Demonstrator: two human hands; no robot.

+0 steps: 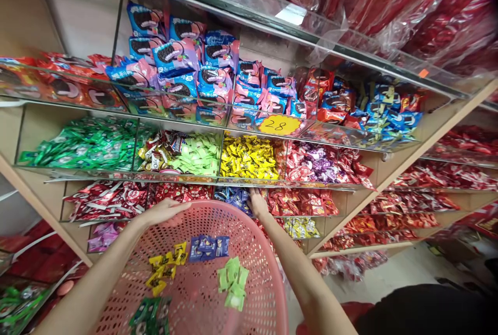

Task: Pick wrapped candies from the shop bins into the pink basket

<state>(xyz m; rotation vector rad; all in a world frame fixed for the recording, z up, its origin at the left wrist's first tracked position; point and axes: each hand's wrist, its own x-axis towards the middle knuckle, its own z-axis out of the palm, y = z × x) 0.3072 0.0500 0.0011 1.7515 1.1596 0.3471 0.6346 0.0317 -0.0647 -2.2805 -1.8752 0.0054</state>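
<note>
My left hand [167, 211] is closed on the far rim of a pink perforated plastic basket [268, 267]. Inside it lie yellow packets [165, 267], blue-purple packets [209, 248], light green packets [233, 282] and dark green packets [151, 315] in separate groups. Beyond the basket, my right hand [257, 204] reaches into a lower shelf compartment, at the right side of a pile of dark blue packets [233, 197]. Its fingertips are partly hidden by the shelf front, so I cannot tell whether they hold a packet.
Above are green sweets [89, 143], yellow sweets [249, 156] and blue-pink biscuit packs [177, 57] behind clear dividers. A yellow "28" tag [280, 124] hangs on a glass edge. Red packets [303, 201] lie right of my hand. Glass shelf fronts [194, 178] cross just above both hands.
</note>
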